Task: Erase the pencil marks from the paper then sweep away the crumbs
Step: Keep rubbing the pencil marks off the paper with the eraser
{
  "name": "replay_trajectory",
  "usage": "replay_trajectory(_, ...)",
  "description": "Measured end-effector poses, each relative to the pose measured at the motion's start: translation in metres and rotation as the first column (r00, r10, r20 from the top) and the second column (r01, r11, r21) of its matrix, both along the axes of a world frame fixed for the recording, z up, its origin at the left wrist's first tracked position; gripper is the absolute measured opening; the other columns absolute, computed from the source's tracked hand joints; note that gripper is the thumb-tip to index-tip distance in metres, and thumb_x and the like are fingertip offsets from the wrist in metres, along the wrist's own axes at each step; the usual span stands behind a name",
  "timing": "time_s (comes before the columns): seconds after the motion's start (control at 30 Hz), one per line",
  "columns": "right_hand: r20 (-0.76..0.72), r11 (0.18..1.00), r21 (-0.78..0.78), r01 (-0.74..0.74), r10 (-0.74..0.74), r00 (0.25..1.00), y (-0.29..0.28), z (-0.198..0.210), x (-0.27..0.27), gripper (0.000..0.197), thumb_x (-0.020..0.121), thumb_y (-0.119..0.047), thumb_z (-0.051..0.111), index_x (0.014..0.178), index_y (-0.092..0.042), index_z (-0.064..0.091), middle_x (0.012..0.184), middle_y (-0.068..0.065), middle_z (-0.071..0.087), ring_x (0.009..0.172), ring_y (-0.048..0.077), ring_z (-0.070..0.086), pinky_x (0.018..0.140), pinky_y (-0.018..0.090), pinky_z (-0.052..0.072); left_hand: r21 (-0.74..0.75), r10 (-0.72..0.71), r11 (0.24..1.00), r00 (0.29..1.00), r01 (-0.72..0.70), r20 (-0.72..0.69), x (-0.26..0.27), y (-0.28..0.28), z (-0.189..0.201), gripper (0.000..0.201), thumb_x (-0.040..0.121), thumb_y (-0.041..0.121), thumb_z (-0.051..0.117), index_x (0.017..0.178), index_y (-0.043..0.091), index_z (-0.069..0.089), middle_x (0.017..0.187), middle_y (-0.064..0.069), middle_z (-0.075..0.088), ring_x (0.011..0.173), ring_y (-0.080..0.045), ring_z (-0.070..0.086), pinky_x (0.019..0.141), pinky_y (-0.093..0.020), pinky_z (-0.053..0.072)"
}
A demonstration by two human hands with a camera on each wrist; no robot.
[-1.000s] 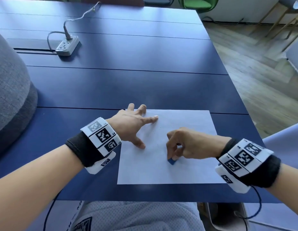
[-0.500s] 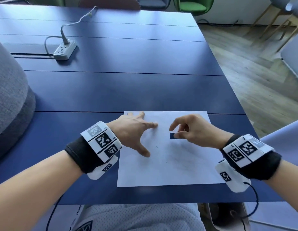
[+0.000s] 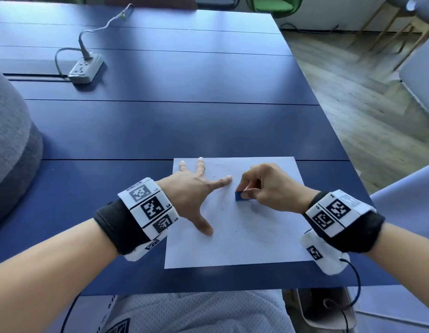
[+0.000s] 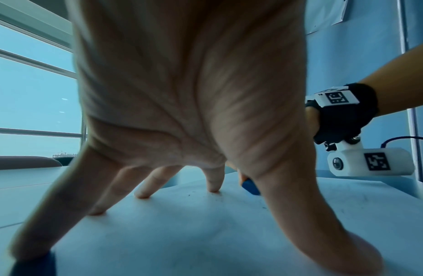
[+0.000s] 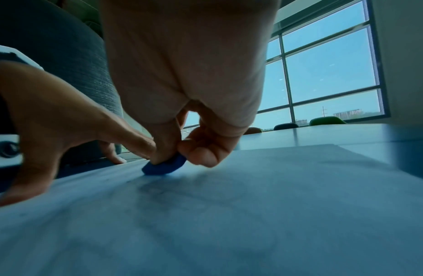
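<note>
My left hand (image 3: 191,191) lies spread on the paper (image 3: 244,236), its fingers (image 4: 144,188) wide and straight, and the tips press the sheet down on the blue desk (image 3: 160,131). The thumb reaches toward me and the index finger points to my right hand (image 3: 268,186). That hand pinches the blue eraser (image 3: 241,196) between thumb and curled fingers (image 5: 201,151), and the lower edge of the eraser touches the paper (the right wrist view shows this contact well). The eraser is just beside the tip of my left index finger, a little nearer to me. Between my two hands, and also in front of my left thumb, I see faint grey pencil marks (image 3: 223,195) and some small dark crumbs (image 3: 222,209) on the sheet. Far beyond my left fingers a power strip (image 3: 86,68) lies on the desk with its cable.
</note>
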State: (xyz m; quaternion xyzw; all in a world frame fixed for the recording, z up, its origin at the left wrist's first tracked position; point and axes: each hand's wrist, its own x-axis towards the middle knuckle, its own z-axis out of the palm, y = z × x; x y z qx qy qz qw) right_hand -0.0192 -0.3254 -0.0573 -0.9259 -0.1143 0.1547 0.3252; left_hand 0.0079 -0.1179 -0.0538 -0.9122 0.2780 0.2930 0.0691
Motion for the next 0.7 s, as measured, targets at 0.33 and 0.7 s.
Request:
replay_trajectory(0.33,-0.096,0.999,0.007,0.031,-0.03,0.995,0.003,0.002,-0.008,0.012,0.08,-0.01,0.072,0.079,-0.021,0.075,0.066,-0.003,0.064,0.05,0.0,0.05,0.048,0.008,0.036,-0.011,0.008,1.0,1.0,-0.008,-0.003,0.0,-0.001,0.001,0.129,0.057,0.071,0.079,0.147,0.056,-0.013,0.159,-0.022,-0.016,0.14,-0.06,0.005,0.102,-0.049,0.041)
replay_trajectory(0.7,-0.229,0.978,-0.082,-0.194,0.171,0.958,0.004,0.008,-0.023,0.015,0.078,-0.009,0.072,0.08,-0.023,0.076,0.077,-0.001,0.069,0.066,0.01,0.057,0.058,0.018,0.045,0.004,0.012,1.0,1.0,-0.012,-0.005,-0.001,-0.001,0.002,0.129,0.058,0.07,0.079,0.147,0.056,-0.013,0.159,-0.021,-0.017,0.141,-0.059,0.004,0.102,-0.048,0.041)
